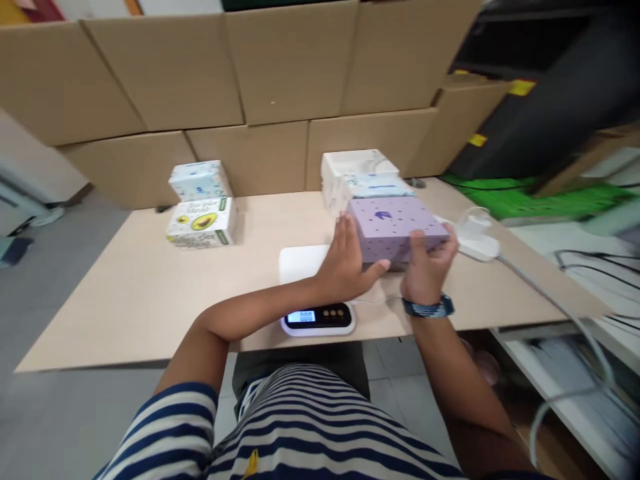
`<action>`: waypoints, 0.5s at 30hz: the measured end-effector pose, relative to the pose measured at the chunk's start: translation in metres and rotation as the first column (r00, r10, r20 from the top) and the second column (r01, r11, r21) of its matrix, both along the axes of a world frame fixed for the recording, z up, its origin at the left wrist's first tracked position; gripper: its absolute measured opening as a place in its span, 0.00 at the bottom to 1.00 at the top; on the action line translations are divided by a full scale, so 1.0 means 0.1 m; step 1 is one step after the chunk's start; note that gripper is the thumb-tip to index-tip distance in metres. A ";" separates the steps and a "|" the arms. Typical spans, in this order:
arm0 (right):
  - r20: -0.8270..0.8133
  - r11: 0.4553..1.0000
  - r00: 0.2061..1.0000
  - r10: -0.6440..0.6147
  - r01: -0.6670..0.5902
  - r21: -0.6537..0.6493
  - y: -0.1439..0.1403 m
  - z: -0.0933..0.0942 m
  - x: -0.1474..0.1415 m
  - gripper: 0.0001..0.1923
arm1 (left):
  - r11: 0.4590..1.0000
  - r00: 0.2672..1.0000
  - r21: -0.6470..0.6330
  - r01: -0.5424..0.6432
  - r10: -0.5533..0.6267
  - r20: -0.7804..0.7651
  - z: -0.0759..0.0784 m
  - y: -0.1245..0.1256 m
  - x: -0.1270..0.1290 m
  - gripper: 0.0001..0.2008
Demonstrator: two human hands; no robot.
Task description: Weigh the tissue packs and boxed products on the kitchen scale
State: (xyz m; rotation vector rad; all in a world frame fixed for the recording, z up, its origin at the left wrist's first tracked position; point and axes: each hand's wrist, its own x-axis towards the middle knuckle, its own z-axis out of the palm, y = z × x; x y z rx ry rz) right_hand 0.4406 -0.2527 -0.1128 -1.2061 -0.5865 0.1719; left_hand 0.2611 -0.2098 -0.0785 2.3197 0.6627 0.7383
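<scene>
Both my hands are on a purple spotted box, right of the table's middle. My left hand presses against its left side, fingers straight and thumb stretched along the lower front. With its thumb on the front and fingers around the right end, my right hand grips the box. A shadow shows below its front edge. Partly under my left forearm lies a white digital scale with a lit display; the digits are too blurred to read. The scale's visible plate carries nothing.
Behind the purple box stand a pale blue pack and a white box. To the left, another pale blue pack is beside an avocado-print box. Cardboard boxes wall the back. A white power strip trails a cable rightward.
</scene>
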 end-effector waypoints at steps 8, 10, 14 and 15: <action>0.709 0.958 0.659 -0.253 0.070 0.277 -0.24 0.28 -0.64 0.50 | 0.853 0.883 0.229 -0.469 0.446 0.147 0.07 0.34 -2.02 0.60; 0.734 0.947 0.662 -0.152 -0.115 0.300 -0.12 0.52 -1.06 0.48 | 0.747 0.757 0.131 -0.651 0.627 0.186 0.18 0.63 -2.55 0.64; 0.612 0.861 0.697 0.374 -0.506 0.051 0.76 1.04 -2.01 0.43 | 0.540 0.517 -0.104 -0.835 0.836 0.185 0.61 1.38 -3.15 0.62; 0.484 0.831 0.726 0.489 -0.556 -0.006 1.08 1.14 -2.24 0.47 | 0.479 0.455 -0.189 -0.857 0.876 0.158 0.73 1.55 -3.21 0.58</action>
